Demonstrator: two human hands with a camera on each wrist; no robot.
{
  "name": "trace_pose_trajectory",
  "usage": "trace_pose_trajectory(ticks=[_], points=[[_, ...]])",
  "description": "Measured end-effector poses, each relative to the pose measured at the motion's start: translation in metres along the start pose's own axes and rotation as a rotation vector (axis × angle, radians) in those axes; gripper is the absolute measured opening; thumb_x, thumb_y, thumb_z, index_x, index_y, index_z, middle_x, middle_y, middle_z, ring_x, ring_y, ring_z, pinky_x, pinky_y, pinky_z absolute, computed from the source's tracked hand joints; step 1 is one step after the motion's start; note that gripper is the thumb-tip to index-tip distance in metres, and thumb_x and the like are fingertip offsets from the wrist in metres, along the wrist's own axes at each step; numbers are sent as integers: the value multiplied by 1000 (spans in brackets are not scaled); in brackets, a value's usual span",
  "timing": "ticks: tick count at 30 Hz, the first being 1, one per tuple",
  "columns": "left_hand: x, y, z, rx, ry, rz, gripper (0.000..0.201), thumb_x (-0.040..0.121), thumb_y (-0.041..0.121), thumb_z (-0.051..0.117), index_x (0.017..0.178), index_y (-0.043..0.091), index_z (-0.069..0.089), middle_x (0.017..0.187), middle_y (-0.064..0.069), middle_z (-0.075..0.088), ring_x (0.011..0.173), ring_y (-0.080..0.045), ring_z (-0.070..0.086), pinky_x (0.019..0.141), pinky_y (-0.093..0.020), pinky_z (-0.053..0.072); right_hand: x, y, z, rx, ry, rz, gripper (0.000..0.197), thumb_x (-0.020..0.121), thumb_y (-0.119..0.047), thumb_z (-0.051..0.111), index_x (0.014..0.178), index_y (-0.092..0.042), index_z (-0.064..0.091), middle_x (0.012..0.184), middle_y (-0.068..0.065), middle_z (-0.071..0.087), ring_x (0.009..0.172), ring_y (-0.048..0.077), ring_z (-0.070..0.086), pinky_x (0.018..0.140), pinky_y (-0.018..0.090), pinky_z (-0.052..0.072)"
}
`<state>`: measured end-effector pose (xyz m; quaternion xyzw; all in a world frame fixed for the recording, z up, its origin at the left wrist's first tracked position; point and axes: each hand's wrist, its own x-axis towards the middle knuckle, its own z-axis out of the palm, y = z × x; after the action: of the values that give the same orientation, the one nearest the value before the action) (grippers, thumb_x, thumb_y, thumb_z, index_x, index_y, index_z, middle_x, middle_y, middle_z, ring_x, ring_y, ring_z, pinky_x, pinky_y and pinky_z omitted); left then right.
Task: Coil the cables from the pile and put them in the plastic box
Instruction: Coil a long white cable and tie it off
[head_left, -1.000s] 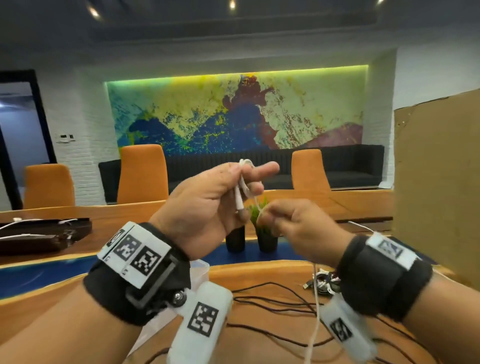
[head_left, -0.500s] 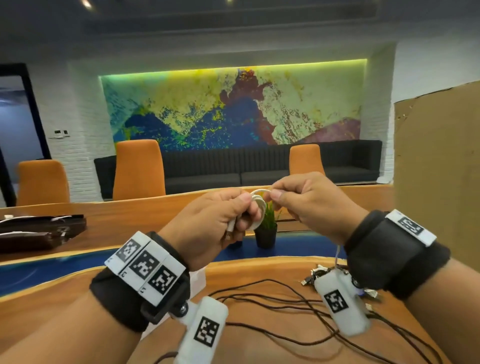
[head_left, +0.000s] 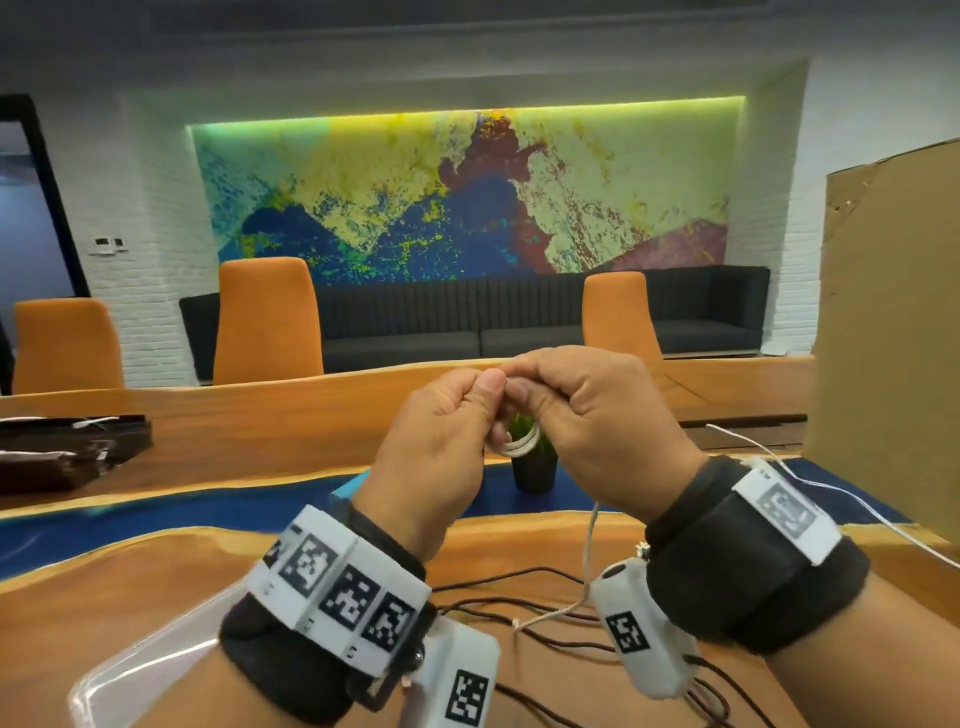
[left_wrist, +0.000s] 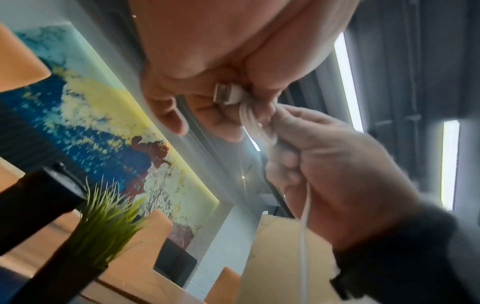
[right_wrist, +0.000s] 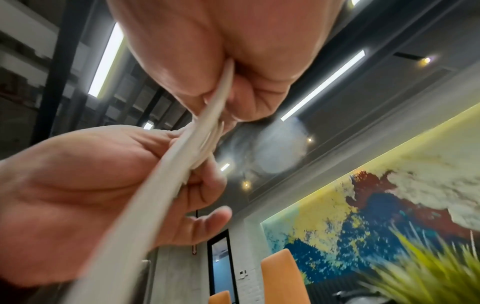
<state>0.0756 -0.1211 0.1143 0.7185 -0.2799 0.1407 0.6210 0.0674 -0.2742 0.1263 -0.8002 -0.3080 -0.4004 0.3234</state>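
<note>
Both hands are raised in front of me over the table. My left hand (head_left: 485, 410) pinches a small coil of white cable (head_left: 519, 444) between thumb and fingers. The cable's USB plug (left_wrist: 228, 95) is tucked in the left hand's fingers (left_wrist: 182, 115). My right hand (head_left: 527, 400) touches the left and pinches the same coil from the other side. The cable's loose tail (head_left: 589, 545) hangs from the right hand down to the table. A clear plastic box (head_left: 156, 654) sits at the bottom left, partly hidden by my left wrist.
Several dark cables (head_left: 519, 597) sprawl over the wooden table (head_left: 130, 587) below my wrists. A small potted plant (head_left: 532, 470) stands just behind the hands. A tall cardboard box (head_left: 883, 338) rises at the right, with another white cable (head_left: 831, 499) beside it. Dark trays (head_left: 62, 447) lie far left.
My right hand has risen from below the left to meet it at the coil. The loops now hang under the fingers, and the hanging tail is shorter.
</note>
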Motion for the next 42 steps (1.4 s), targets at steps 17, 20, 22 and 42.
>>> trace_pose_trajectory(ticks=[17, 20, 22, 42], points=[[5, -38, -15, 72, 66, 142, 19, 86, 18, 70, 105, 21, 74, 94, 11, 76, 91, -4, 71, 77, -18, 57, -4, 38, 32, -91, 155, -19, 19, 96, -21, 53, 100, -15, 71, 85, 0, 68, 80, 15, 63, 69, 41, 54], [9, -44, -17, 103, 109, 165, 15, 88, 16, 70, 101, 21, 75, 89, 10, 76, 85, -6, 71, 71, -18, 57, -4, 37, 40, -59, 143, 31, 22, 96, -23, 54, 108, -17, 71, 93, -4, 70, 88, 11, 64, 75, 36, 56], [12, -48, -23, 107, 161, 147, 12, 89, 13, 69, 95, 21, 75, 85, 10, 75, 80, -6, 71, 67, -14, 54, -6, 37, 41, -15, 94, 117, 25, 97, -24, 56, 118, -20, 69, 100, -15, 68, 95, 2, 63, 80, 24, 54], [14, -39, -50, -286, 114, -87, 17, 76, 14, 65, 91, 10, 71, 83, -10, 76, 76, -17, 72, 68, -24, 59, -20, 50, 26, 867, 329, 825, 15, 95, -10, 54, 96, -7, 69, 77, 8, 71, 71, 18, 69, 63, 25, 60]])
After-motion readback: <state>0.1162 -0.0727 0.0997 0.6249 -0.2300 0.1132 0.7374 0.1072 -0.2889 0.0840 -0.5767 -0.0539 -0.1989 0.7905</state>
